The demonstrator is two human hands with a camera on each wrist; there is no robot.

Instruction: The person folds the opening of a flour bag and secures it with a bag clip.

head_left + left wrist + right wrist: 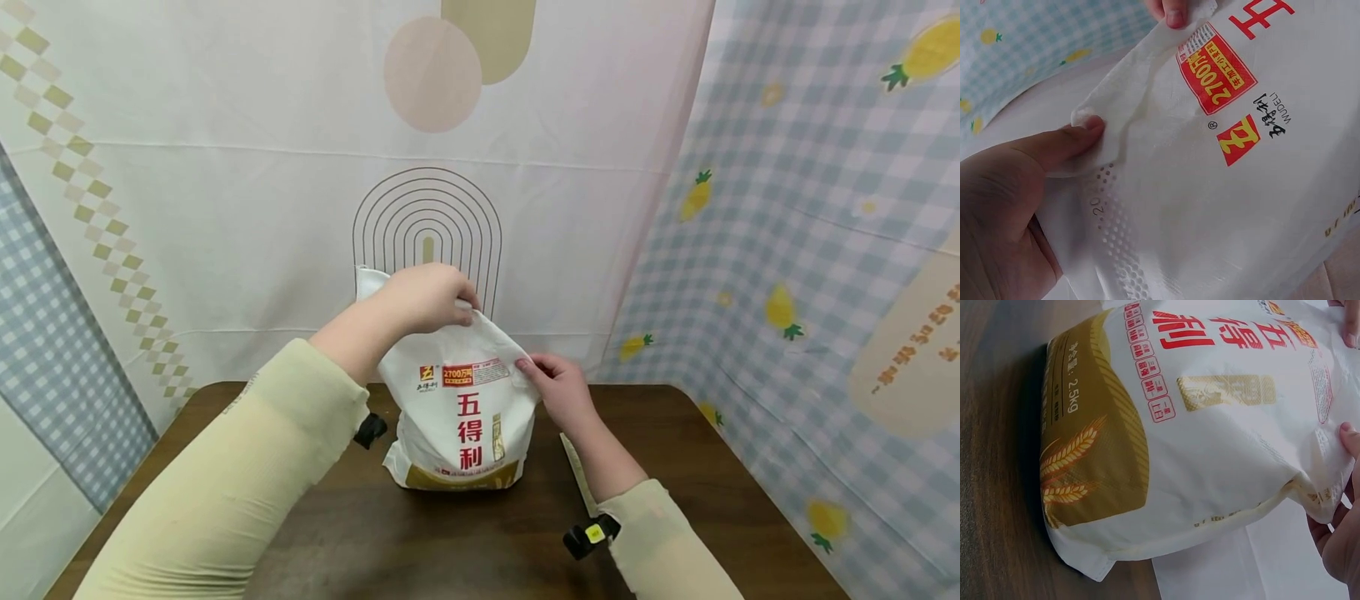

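Observation:
A white flour bag (pixel 442 417) with red lettering stands upright on the dark wooden table, its top edge slanting down to the right. My left hand (pixel 431 298) pinches that top edge near the middle, the thumb (pixel 1088 132) lying on the printed side in the left wrist view. Lower on the right, my right hand (pixel 562 392) grips the bag's upper right corner between thumb and fingers. In the right wrist view the bag (pixel 1222 462) shows its brown base with wheat ears and a 2.5kg label.
Behind my right forearm a thin pale strip-like object (pixel 577 473) lies on the table (pixel 360 533). A white patterned curtain (pixel 247 217) hangs right behind the table, and a blue checked one (pixel 750 275) borders the right side.

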